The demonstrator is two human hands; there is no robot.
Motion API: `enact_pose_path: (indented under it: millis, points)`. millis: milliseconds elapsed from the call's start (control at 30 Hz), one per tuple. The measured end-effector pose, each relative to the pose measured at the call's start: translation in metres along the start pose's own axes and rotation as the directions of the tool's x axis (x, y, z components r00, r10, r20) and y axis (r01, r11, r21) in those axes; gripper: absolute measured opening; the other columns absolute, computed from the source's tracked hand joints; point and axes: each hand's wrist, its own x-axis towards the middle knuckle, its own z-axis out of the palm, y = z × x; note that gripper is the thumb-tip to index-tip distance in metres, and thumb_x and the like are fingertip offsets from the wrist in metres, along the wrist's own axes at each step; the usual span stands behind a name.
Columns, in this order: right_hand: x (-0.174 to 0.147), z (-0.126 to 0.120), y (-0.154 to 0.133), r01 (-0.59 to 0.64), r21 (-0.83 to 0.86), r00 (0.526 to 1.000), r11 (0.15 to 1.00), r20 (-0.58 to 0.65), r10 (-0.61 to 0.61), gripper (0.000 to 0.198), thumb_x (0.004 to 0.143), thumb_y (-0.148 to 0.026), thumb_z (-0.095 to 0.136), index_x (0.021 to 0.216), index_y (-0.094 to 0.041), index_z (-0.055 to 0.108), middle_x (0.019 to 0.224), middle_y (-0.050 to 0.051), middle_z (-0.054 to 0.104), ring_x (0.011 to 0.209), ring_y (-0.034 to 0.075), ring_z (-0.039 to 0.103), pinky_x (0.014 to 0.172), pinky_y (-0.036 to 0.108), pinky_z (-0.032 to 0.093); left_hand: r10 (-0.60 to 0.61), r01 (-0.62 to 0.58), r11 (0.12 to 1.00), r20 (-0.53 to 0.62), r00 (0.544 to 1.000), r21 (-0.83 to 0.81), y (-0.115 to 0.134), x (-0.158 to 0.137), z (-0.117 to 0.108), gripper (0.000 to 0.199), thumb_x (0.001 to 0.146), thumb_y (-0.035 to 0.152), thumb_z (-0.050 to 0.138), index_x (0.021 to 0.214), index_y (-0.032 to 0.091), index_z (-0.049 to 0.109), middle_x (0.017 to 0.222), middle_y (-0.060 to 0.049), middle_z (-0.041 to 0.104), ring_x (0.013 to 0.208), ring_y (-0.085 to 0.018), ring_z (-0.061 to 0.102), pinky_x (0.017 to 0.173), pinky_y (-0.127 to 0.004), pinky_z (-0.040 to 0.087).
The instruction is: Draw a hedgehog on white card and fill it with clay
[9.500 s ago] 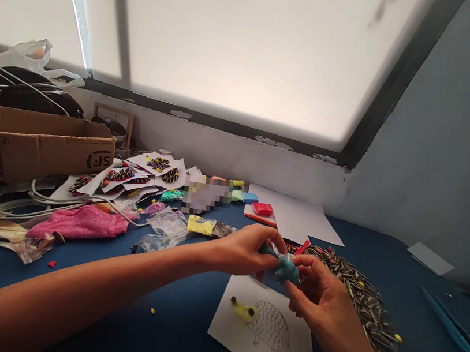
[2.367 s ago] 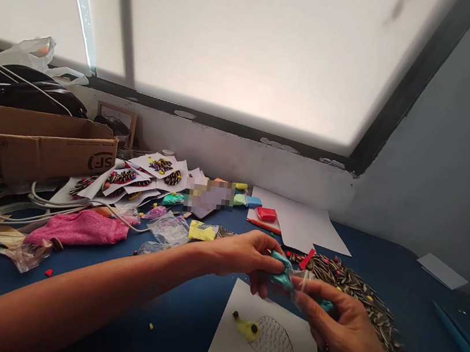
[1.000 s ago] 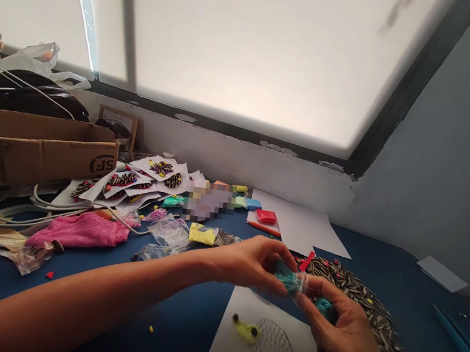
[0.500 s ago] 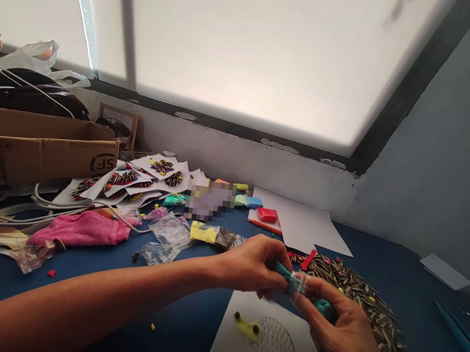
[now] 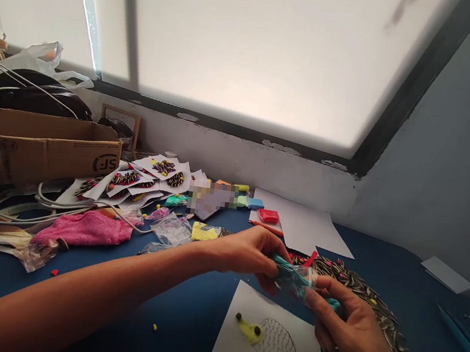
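Observation:
Between my hands is a piece of teal modelling clay in clear plastic wrap (image 5: 295,279). My left hand (image 5: 256,252) pinches its left end with bent fingers. On the other side, my right hand (image 5: 348,323) grips the wrapped right end between thumb and fingers; part of the teal lump shows past the thumb. Just below lies a white sheet (image 5: 232,347) with a pencil-drawn hedgehog (image 5: 280,346). Its snout is covered in yellow clay (image 5: 247,330), with dark round pieces at the nose and eye. Behind my right hand spreads a pile of striped sunflower seeds (image 5: 389,323).
Blank white paper (image 5: 319,228) lies at the back under a red clay packet (image 5: 268,215). To the left are a pink cloth (image 5: 87,230), a white cable (image 5: 44,196), seed-decorated sheets (image 5: 161,167) and a cardboard box (image 5: 45,155). A yellow clay packet (image 5: 204,232) sits near my left forearm.
The teal clay packet is stretched longer between my hands, and more of it shows. My right hand has shifted slightly right and down; the left has risen a little.

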Motion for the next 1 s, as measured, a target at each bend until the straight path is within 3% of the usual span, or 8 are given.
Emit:
enact_pose_path:
  millis: [167, 267, 367, 567, 833, 1000]
  points:
    - [0.001, 0.001, -0.002, -0.049, -0.108, 0.995, 0.993, 0.083, 0.058, 0.057, 0.062, -0.064, 0.074, 0.097, -0.019, 0.069, 0.041, -0.011, 0.033, 0.04, 0.005, 0.025, 0.04, 0.021, 0.019, -0.006, 0.005, 0.999, 0.033, 0.999, 0.031, 0.001, -0.003, -0.002, 0.021, 0.073, 0.006, 0.063, 0.094, 0.009, 0.064, 0.076, -0.003, 0.068, 0.058, -0.009, 0.066, 0.063, -0.022, 0.055]
    - [0.0, 0.003, -0.002, -0.05, -0.102, 0.994, 0.994, 0.09, 0.059, 0.053, 0.059, -0.059, 0.078, 0.092, -0.019, 0.069, 0.042, -0.011, 0.032, 0.04, 0.005, 0.024, 0.041, 0.021, 0.017, -0.022, 0.021, 1.0, 0.05, 0.999, 0.009, 0.001, -0.003, 0.001, 0.017, 0.078, 0.021, 0.069, 0.087, 0.009, 0.062, 0.074, -0.004, 0.067, 0.055, -0.009, 0.064, 0.059, -0.022, 0.054]
    - [0.0, 0.003, 0.002, -0.027, -0.084, 0.994, 0.996, 0.107, 0.036, 0.046, 0.058, -0.054, 0.081, 0.087, -0.021, 0.067, 0.043, -0.011, 0.034, 0.041, 0.005, 0.027, 0.042, 0.021, 0.021, -0.004, 0.004, 1.0, 0.017, 1.0, -0.029, -0.001, -0.001, 0.004, 0.015, 0.08, 0.023, 0.068, 0.082, 0.01, 0.06, 0.066, -0.002, 0.064, 0.049, -0.01, 0.061, 0.05, -0.02, 0.05]
    - [0.003, -0.007, 0.011, -0.033, -0.035, 0.982, 0.999, 0.187, 0.039, 0.044, 0.077, -0.061, 0.066, 0.099, -0.023, 0.061, 0.045, -0.01, 0.039, 0.045, 0.007, 0.027, 0.043, 0.02, 0.022, 0.002, -0.001, 1.0, -0.052, 0.999, 0.022, 0.001, 0.0, 0.005, 0.014, 0.077, 0.015, 0.069, 0.087, 0.009, 0.062, 0.06, 0.002, 0.061, 0.045, -0.008, 0.058, 0.048, -0.019, 0.048]
    - [0.003, -0.006, 0.001, -0.126, 0.291, 0.99, 0.948, 0.103, 0.1, 0.036, 0.068, -0.052, 0.079, 0.085, -0.024, 0.063, 0.058, -0.005, 0.055, 0.047, 0.005, 0.038, 0.045, 0.017, 0.033, 0.046, -0.031, 0.994, -0.139, 0.989, 0.106, 0.004, -0.002, 0.0, 0.017, 0.078, 0.025, 0.07, 0.081, 0.01, 0.064, 0.066, 0.0, 0.063, 0.049, -0.009, 0.062, 0.05, -0.019, 0.05]
    - [0.006, -0.008, 0.002, -0.095, 0.372, 0.995, 0.923, 0.039, 0.087, 0.032, 0.065, -0.049, 0.081, 0.079, -0.025, 0.066, 0.057, -0.004, 0.055, 0.049, 0.008, 0.042, 0.046, 0.019, 0.039, 0.005, 0.0, 1.0, -0.174, 0.985, 0.029, 0.0, 0.001, 0.0, 0.014, 0.075, 0.019, 0.071, 0.076, 0.009, 0.062, 0.068, -0.001, 0.065, 0.053, -0.01, 0.064, 0.055, -0.02, 0.053]
